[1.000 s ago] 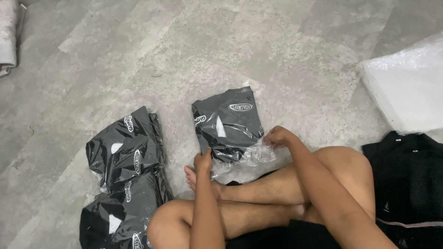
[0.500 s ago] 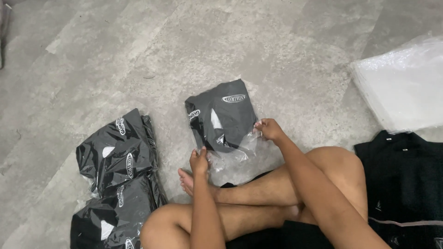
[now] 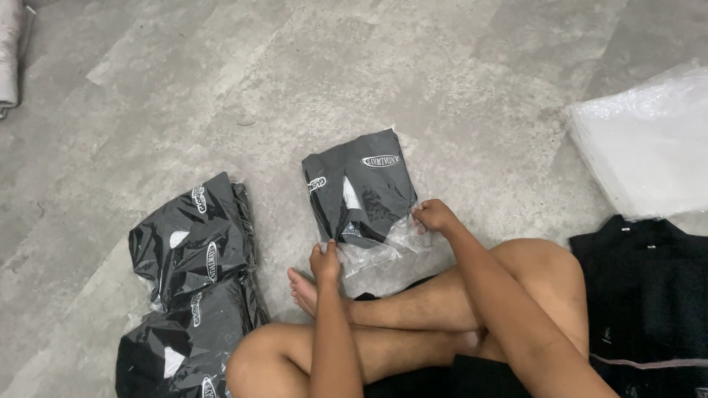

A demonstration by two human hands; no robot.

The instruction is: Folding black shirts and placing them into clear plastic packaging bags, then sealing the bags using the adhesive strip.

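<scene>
Clothing, black and folded, sits inside a clear plastic bag (image 3: 361, 195) lying flat on the grey floor (image 3: 221, 88), just ahead of the seated person's crossed legs (image 3: 442, 309). The left hand (image 3: 325, 263) pinches the bag's near left corner, fingers closed on the loose plastic, right above the bare foot (image 3: 304, 289). The right hand (image 3: 435, 215) pinches the bag's open right edge, fingertips pressed together on the film where it sticks out past the garment.

To the left of that bag lies a pile of bagged black garments (image 3: 193, 287), glossy and crumpled, near it but not touching. Well off to the right of the bag a stack of empty clear bags (image 3: 649, 140) rests on the floor, and just below that stack a loose black garment (image 3: 649, 295) is spread out beside the person's knee. Far to the upper left of the bag, at the edge of view, a pale roll of something (image 3: 11, 51) shows; what it is I cannot tell.
</scene>
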